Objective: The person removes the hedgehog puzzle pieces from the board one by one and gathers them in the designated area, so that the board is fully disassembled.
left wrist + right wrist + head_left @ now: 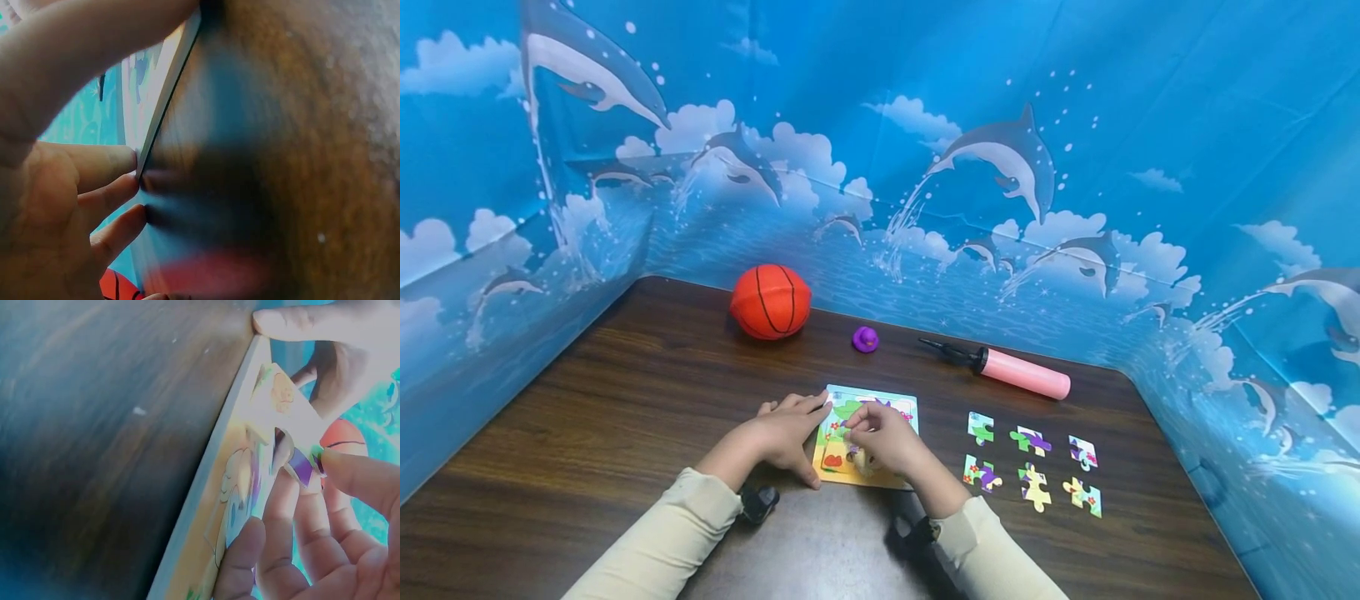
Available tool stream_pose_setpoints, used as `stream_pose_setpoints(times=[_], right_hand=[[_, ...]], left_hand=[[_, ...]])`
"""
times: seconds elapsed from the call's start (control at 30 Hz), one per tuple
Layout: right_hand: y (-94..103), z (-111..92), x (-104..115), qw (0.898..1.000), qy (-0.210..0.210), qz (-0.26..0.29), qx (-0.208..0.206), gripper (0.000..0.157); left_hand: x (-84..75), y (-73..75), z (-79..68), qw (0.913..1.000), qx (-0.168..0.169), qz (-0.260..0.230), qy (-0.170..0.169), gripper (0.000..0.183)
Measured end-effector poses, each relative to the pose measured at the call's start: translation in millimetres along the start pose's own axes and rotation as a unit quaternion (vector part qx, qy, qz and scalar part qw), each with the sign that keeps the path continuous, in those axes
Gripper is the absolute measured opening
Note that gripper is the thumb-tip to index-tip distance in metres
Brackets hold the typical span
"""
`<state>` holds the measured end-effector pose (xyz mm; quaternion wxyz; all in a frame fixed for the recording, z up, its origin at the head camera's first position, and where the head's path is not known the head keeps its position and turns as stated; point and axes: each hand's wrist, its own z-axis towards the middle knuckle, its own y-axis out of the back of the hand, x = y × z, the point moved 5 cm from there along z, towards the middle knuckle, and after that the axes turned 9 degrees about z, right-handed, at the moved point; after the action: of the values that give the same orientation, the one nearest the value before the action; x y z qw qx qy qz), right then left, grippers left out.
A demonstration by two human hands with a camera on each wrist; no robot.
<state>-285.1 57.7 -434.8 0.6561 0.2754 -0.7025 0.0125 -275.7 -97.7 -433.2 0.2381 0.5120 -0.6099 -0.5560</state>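
A flat puzzle board point(874, 392) with a bright cartoon picture lies on the table before me. My left hand point(788, 429) is at its left side, fingers spread and fairly straight, with thumb and fingertips touching the edge. Over the board, my right hand point(889, 439) pinches a puzzle piece point(302, 417) between thumb and fingers. The piece has an orange figure and a purple patch, and it stands tilted over the left part of the board in the right wrist view. Part of the picture is hidden under my right hand.
Several loose puzzle pieces point(1032, 486) lie in two rows right of the board. Behind it are a red ball point(771, 302), a small purple toy point(865, 339) and a pink hand pump point(1022, 372). A blue dolphin-print curtain point(850, 167) surrounds the dark wooden table point(647, 392).
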Motion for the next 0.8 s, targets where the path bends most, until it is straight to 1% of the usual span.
stream_pose_setpoints(times=[0.07,0.13,0.23,0.37,0.53,0.67,0.73,0.8], right_hand=[[3.5,-1.5,-3.3,1.0,-0.009,0.025,-0.003,0.007],[7.8,-3.4,-7.3,0.998,-0.025,0.061,-0.006,0.012],[17.2,-9.3,-12.9,0.992,-0.052,0.115,-0.018,0.021],[34.8,-24.7,-22.9,0.984,-0.084,0.152,-0.04,0.026],[67.0,-54.2,-41.1,0.975,-0.105,0.182,-0.069,0.026],[96.1,-82.7,-57.2,0.969,-0.118,0.2,-0.088,0.025],[108.8,-97.5,-65.2,0.966,-0.127,0.203,-0.095,0.022],[120.1,-112.3,-72.0,0.966,-0.132,0.195,-0.106,0.019]], left_hand=[[-1.2,-1.8,1.3,1.0,0.003,0.0,-0.005,0.112],[-2.1,-3.5,2.8,1.0,0.004,0.001,-0.009,0.111],[-2.8,-5.6,4.9,0.9999,0.002,-0.002,-0.011,0.108],[-2.9,-7.5,6.0,0.9999,-0.003,-0.008,-0.011,0.107],[-1.6,-6.5,5.2,0.9999,-0.008,-0.008,-0.007,0.107],[0.3,-4.0,4.2,0.9999,-0.01,-0.004,-0.004,0.107],[0.7,-2.7,4.2,1.0,-0.009,-0.003,-0.002,0.108],[0.0,-1.2,4.7,1.0,-0.007,-0.003,-0.001,0.108]])
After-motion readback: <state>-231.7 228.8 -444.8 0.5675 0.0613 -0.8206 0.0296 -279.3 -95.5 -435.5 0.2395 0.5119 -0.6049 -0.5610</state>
